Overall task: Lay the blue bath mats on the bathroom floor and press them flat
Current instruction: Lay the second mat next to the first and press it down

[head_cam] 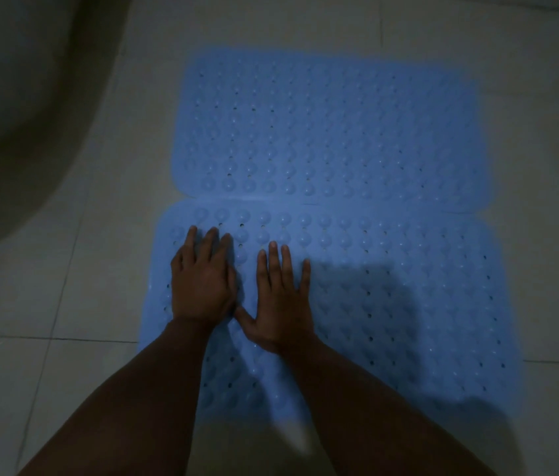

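two bare forearms reach in from the bottom edge, running up over the near blue mat point(391, 304) to the hands. that mat lies on the pale tiled floor point(31, 372), its long side running left to right, its surface covered in rows of round bumps and small holes. the left hand point(202, 286) rests palm down near the mat's left end, fingers stretched forward and close together, released and flat against the bumps, gripping nothing. the right hand point(281, 300) lies just beside it, also palm down and spread, fingers apart and thumb angled out toward the left hand so that the thumb tip comes close to the left wrist; whether they touch cannot be told. it too is flat and holds nothing. a dark shadow falls across the mat to the right of the right hand.

beyond the fingertips the far blue mat point(326, 132) lies flat on the same floor, edge to edge with the near one; their long sides meet along a thin seam, and at the left end the rounded corners leave a small notch of floor between them. the far mat sits shifted slightly right at its left end compared with the near one. both look flat where they show, though the light is dim and the far edge is blurred.

at the upper left a large curved grey fixture point(13, 115) stands on the floor, well apart from the mats; what it is cannot be told.
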`<state>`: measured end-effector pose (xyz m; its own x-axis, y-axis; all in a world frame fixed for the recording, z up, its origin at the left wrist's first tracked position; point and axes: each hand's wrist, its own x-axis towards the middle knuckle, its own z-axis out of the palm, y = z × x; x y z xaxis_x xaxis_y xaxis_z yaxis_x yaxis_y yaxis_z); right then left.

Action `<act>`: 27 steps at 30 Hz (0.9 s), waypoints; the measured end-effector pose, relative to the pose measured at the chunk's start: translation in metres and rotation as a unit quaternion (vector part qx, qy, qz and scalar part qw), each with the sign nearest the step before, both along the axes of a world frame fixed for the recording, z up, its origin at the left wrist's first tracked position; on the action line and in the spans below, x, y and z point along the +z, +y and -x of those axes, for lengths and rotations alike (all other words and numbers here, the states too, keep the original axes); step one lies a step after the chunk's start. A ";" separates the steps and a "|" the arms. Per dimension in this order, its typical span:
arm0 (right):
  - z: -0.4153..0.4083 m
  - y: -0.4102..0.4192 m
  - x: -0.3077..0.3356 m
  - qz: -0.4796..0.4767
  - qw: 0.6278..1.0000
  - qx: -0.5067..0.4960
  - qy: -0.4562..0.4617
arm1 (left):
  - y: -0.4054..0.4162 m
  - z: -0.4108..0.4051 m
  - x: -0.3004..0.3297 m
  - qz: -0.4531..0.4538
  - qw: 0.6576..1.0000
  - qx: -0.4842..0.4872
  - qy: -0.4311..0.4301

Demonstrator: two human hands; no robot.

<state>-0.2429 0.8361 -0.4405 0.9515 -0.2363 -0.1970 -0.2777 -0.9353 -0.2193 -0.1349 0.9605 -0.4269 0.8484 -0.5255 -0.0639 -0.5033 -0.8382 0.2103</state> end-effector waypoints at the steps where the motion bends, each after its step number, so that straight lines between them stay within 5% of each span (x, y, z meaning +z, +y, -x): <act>1: -0.001 0.000 0.001 -0.005 1.000 0.000 0.007 | 0.001 0.000 0.001 -0.001 1.000 0.000 0.000; 8: -0.012 -0.018 0.025 -0.109 0.990 0.003 0.093 | -0.001 -0.001 0.015 0.027 0.998 0.054 -0.020; 12: -0.022 -0.060 0.063 -0.176 0.983 -0.045 0.032 | -0.015 0.013 0.019 0.033 0.999 0.020 -0.022; 27: 0.031 -0.177 0.039 -0.119 0.964 -0.172 -0.163 | -0.146 0.099 -0.032 0.009 0.988 -0.152 0.002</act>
<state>-0.2738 0.6593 -0.4010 0.8455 -0.5338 0.0118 -0.4422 -0.7125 -0.5449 -0.2344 0.8143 -0.4586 0.6509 -0.7572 -0.0549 -0.7304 -0.6443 0.2268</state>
